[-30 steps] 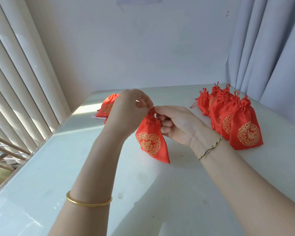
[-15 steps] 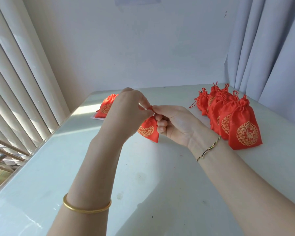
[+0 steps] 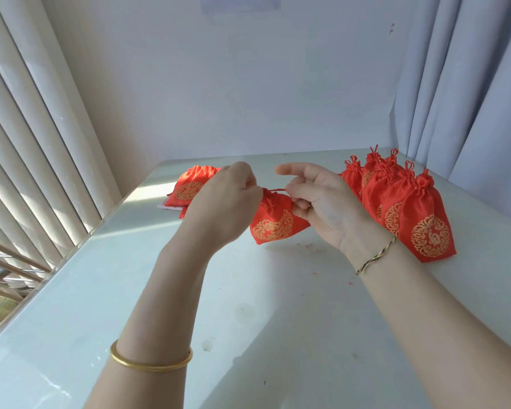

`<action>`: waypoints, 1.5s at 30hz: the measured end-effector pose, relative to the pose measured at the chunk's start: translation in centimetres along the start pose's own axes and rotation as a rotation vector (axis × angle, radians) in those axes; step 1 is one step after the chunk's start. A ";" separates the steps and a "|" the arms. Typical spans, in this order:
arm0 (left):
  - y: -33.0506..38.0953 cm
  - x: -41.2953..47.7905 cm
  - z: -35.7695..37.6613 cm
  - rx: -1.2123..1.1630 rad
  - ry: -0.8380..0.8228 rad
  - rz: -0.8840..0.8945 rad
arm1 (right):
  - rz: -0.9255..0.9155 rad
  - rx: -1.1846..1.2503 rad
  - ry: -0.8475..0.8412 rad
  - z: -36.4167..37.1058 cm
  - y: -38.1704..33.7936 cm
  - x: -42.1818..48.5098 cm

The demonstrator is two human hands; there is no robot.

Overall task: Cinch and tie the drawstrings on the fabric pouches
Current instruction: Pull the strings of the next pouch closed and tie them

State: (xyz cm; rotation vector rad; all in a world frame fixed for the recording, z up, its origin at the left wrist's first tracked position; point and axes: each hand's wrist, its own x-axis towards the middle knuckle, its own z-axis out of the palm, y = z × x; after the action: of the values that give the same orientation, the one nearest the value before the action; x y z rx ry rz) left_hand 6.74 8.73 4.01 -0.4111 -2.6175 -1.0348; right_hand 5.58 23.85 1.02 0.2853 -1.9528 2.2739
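A small red pouch (image 3: 275, 221) with a gold round emblem hangs in the air between my hands, its neck gathered. My left hand (image 3: 227, 202) is curled at the pouch's neck and pinches its red drawstring (image 3: 276, 190). My right hand (image 3: 319, 202) holds the other end of the string with curled lower fingers, its index finger pointing left. A row of several cinched red pouches (image 3: 425, 219) stands on the table at the right. A flat pile of open red pouches (image 3: 191, 187) lies behind my left hand.
The white table (image 3: 248, 320) runs from me to the far wall. Vertical blinds (image 3: 27, 143) and a window line its left edge. Grey curtains (image 3: 469, 84) hang at the right, behind the pouch row.
My hands have drawn slightly apart, stretching the drawstring between them. The pouch has swung up and turned sideways. My right index finger has straightened.
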 end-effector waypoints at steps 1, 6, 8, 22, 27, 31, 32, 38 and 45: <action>0.1 -0.1 0.1 -0.091 -0.026 -0.036 | -0.042 -0.034 0.003 -0.1 0.1 0.0; 0.6 -0.5 -0.3 -0.435 -0.113 -0.186 | -0.246 -0.273 0.068 0.1 0.2 0.1; 0.8 -0.5 -0.5 -0.471 -0.145 -0.189 | -0.291 -0.282 0.084 0.3 0.0 0.0; 2.9 -1.1 1.2 -0.851 -0.291 -0.196 | 0.076 -0.492 -0.032 -5.2 -2.2 -5.6; 6.1 -1.4 4.9 -0.862 -0.379 -0.204 | 0.099 -0.616 0.048 -9.5 -2.0 -8.5; 7.2 -2.3 9.1 -0.699 -0.448 -0.180 | 0.157 -0.563 0.196 -14.8 -1.8 -10.4; 7.4 -2.5 10.3 -0.628 -0.485 -0.182 | 0.168 -0.561 0.234 -15.9 -1.7 -10.7; 9.1 -3.0 17.3 -0.416 -0.412 -0.123 | 0.115 -0.529 0.408 -19.0 -0.5 -9.4; 9.8 -2.6 19.5 -0.437 -0.201 -0.188 | 0.101 -0.541 0.628 -19.8 1.4 -8.4</action>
State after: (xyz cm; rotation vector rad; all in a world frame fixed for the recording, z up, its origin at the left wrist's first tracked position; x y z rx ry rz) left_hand 9.47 28.83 -4.55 -0.3836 -2.6276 -1.7227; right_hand 12.29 43.42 -5.06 -0.5250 -2.1134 1.5040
